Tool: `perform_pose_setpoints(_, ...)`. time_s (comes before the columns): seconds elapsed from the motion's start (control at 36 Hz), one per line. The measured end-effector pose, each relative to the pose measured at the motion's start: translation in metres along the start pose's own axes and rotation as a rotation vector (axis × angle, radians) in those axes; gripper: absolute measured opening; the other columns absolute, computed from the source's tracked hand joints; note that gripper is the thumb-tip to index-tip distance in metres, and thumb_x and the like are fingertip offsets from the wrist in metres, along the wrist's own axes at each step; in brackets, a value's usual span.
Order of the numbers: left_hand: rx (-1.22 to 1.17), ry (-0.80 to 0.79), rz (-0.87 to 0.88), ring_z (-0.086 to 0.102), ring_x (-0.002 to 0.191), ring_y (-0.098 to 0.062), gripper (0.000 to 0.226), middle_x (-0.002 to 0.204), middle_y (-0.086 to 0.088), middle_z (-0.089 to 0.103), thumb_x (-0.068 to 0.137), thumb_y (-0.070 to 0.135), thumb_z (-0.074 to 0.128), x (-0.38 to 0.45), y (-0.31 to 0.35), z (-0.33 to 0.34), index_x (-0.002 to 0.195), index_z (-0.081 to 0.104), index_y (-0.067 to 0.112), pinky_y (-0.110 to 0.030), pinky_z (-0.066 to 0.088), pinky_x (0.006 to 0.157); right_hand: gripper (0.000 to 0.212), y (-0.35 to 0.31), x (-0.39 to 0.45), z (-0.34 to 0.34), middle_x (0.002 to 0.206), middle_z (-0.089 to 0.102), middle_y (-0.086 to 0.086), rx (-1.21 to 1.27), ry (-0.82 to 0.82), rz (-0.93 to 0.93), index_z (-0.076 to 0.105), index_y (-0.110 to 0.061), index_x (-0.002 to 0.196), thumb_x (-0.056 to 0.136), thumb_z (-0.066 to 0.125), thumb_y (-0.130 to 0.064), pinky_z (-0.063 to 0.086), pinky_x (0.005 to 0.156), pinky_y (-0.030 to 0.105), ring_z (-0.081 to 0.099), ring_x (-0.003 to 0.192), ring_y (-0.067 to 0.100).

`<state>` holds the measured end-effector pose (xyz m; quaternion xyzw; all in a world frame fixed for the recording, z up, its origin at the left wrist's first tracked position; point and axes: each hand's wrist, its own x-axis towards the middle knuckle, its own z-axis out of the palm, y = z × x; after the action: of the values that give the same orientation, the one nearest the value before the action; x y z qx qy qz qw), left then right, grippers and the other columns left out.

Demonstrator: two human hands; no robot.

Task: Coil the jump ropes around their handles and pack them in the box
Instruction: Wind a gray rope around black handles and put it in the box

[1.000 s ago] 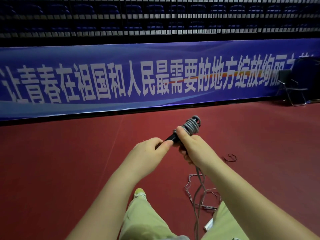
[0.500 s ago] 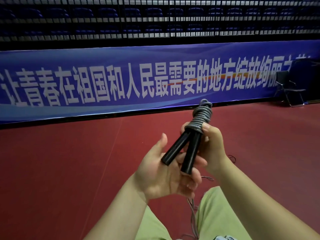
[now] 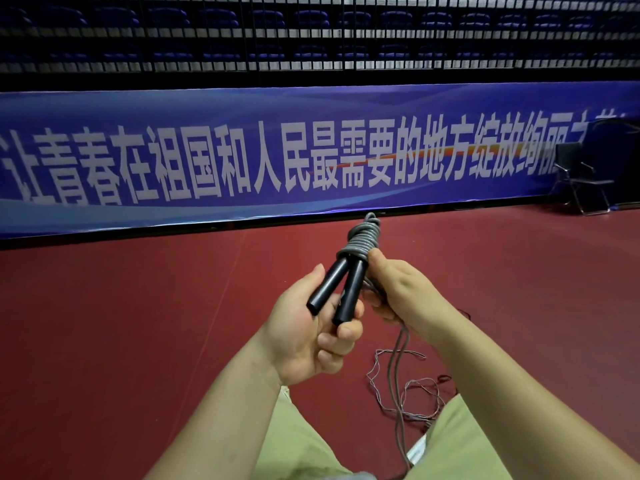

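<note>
Nearest the camera, two legs in pale khaki trousers [image 3: 460, 445] framed the bottom of the view, with a strip of dark red floor [image 3: 104, 323] between them. On that strip lay a loose tangle of thin cord [image 3: 408, 386], and a grey length of rope [image 3: 398, 368] hung down into it from the hands above. Both bare forearms reached forward and met over the floor. The left hand [image 3: 304, 334] was turned palm up, its fingers [image 3: 341, 336] curled loosely under the lower ends of two black handles [image 3: 341, 292]; the handles lay side by side and tilted, their free ends resting against the palm and fingertips, splayed a little apart at the bottom and close together at the top. The right hand [image 3: 401, 289] was closed around the upper part of the jump rope [image 3: 363, 237], thumb pressed at the spot where the grey coils began, with the trailing rope passing out below its fingers. The coils were wound tightly round the tops of the handles and ended in a small loop that stood above the hands. Well beyond, along the edge of the floor, ran a long blue banner [image 3: 242, 161] with large white characters. A black folding chair [image 3: 585, 178] stood at its right end. Behind the banner rose dark rows of stadium seats [image 3: 311, 39] behind railings.
</note>
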<state>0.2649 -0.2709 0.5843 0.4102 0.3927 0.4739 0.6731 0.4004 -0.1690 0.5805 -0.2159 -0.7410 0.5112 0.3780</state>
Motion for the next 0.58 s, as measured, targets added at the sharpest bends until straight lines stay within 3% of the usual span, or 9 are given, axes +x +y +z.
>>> perform_pose_setpoints(0.11,0.173,0.13,0.001,0.021,0.044,-0.006,0.064,0.057,0.002,0.044,0.089,0.068,0.017,0.005,-0.001,-0.002,0.081,0.051,0.014,-0.019,0.017,0.042,0.046,0.007,0.002,0.002,0.05,0.032,-0.001,-0.042,0.103,-0.008,0.041,-0.016,0.061,0.091,0.037,-0.051,0.018,0.042,0.022,0.025,0.042,0.012)
perform_pose_setpoints(0.28,0.342,0.331,0.087,0.026,0.048,-0.008,0.06,0.06,0.003,0.046,0.092,0.066,0.023,0.012,-0.007,-0.004,0.081,0.054,0.016,-0.022,0.02,0.046,0.049,0.016,0.002,0.008,0.051,0.033,0.001,-0.026,0.163,-0.01,0.041,-0.015,0.062,0.101,0.033,-0.043,0.021,0.044,0.023,0.026,0.042,0.012)
perform_pose_setpoints(0.36,0.487,0.464,0.16,0.033,0.05,-0.007,0.05,0.061,0.007,0.049,0.094,0.061,0.032,0.013,-0.01,-0.008,0.08,0.055,0.019,-0.022,0.026,0.049,0.052,0.013,0.0,0.013,0.052,0.04,-0.001,0.011,0.159,0.058,0.044,-0.015,0.065,0.102,0.028,-0.048,0.024,0.044,0.022,0.032,0.043,0.012)
perform_pose_setpoints(0.47,0.586,0.519,0.229,0.038,0.059,-0.011,0.036,0.071,0.004,0.046,0.096,0.053,0.042,0.011,-0.01,-0.017,0.084,0.052,0.02,-0.025,0.03,0.055,0.056,0.008,0.0,0.014,0.056,0.044,-0.001,0.004,0.104,0.145,0.048,-0.014,0.068,0.097,0.029,-0.058,0.028,0.047,0.023,0.037,0.044,0.012)
perform_pose_setpoints(0.58,0.745,0.58,0.295,0.041,0.058,-0.012,0.041,0.066,0.007,0.046,0.075,0.061,0.052,0.01,-0.01,-0.026,0.089,0.057,0.023,-0.032,0.034,0.061,0.052,0.002,-0.001,0.016,0.059,0.047,0.002,-0.119,0.095,0.177,0.052,-0.014,0.068,0.095,0.039,-0.057,0.031,0.043,0.021,0.04,0.043,0.011)
